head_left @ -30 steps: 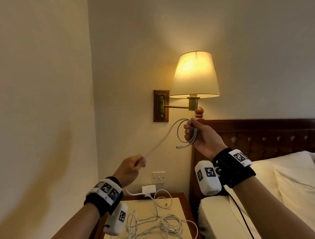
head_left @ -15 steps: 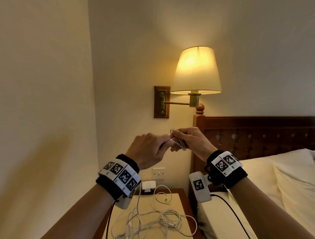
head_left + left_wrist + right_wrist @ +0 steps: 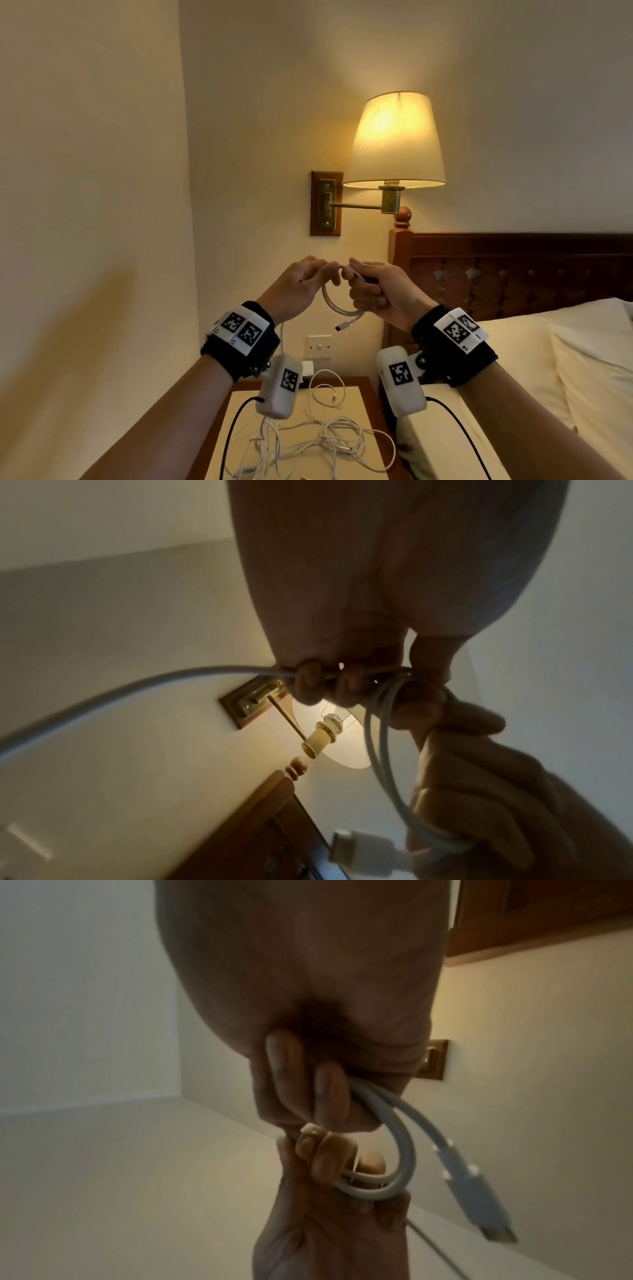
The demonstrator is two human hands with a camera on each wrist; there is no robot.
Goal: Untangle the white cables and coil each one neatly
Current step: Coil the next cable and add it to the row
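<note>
Holding a small coil of white cable (image 3: 337,301) at chest height in front of the wall lamp (image 3: 394,140), the right hand (image 3: 380,294) is curling its fingers round the gathered loops so they cannot spring apart. Its thumb and forefinger are pinching the top of the coil while the plug end (image 3: 344,324) is dangling free below. The left hand (image 3: 301,286) is meeting it knuckle to knuckle, its fingertips (image 3: 320,684) gripping the loose run of the same cable right where it joins the coil, which looks like feeding another turn into the bundle.

From the left hand, the free length is trailing down past the wrist toward the tabletop (image 3: 356,442), so the coil is being built in the air, probably to let the slack hang straight and untwist under its own weight. About 2 loops are showing in the right wrist view, so this cable seems only partly wound.

The remaining white cables (image 3: 329,442) are lying in a loose tangle on the tabletop beside the bed (image 3: 534,356), still awaiting sorting. A white charger (image 3: 308,368) is sitting at the tabletop's far edge below a wall switch (image 3: 319,346).
</note>
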